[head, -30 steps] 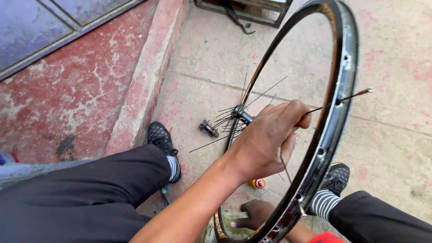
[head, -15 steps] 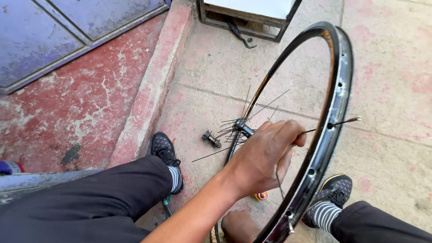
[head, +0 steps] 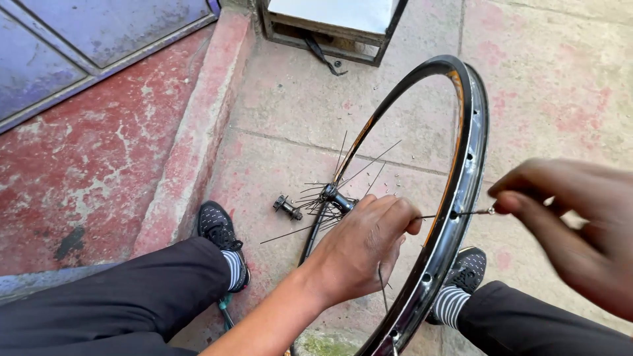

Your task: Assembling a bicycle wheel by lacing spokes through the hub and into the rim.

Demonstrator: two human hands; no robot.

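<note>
**Spoke held through the rim, one hand each side**

Left hand (head: 366, 247) sits inside the wheel rim (head: 461, 191), fingers curled shut around the inner end of a thin spoke (head: 435, 216). The spoke runs from that hand out through a hole in the rim wall.

Right hand (head: 580, 224) is outside the rim, close to the camera and blurred. Thumb and forefinger are pinched narrow on the spoke's outer tip, where a small nipple (head: 491, 211) shows; probably gripping it, but the blur makes the exact contact hard to read.

The rim stands upright between the two hands, black with an orange inner strip, its lower edge down between the person's feet. Its upper arc is well beyond both hands.

Just past the left hand's knuckles: the hub (head: 336, 196), with loose spokes fanning out from it. Just beside that, left of the left hand, a small dark axle part (head: 288, 207) lies on the concrete floor (head: 290, 112).

Below the left forearm: black trouser leg and a black dotted shoe (head: 221, 231) with a striped sock. Under the right hand: the other shoe (head: 467, 269), touching the rim's outer side.

Well beyond both hands: a metal-framed stand (head: 330, 26) with a white top. Far left of the left hand: a raised red step (head: 99, 165).
</note>
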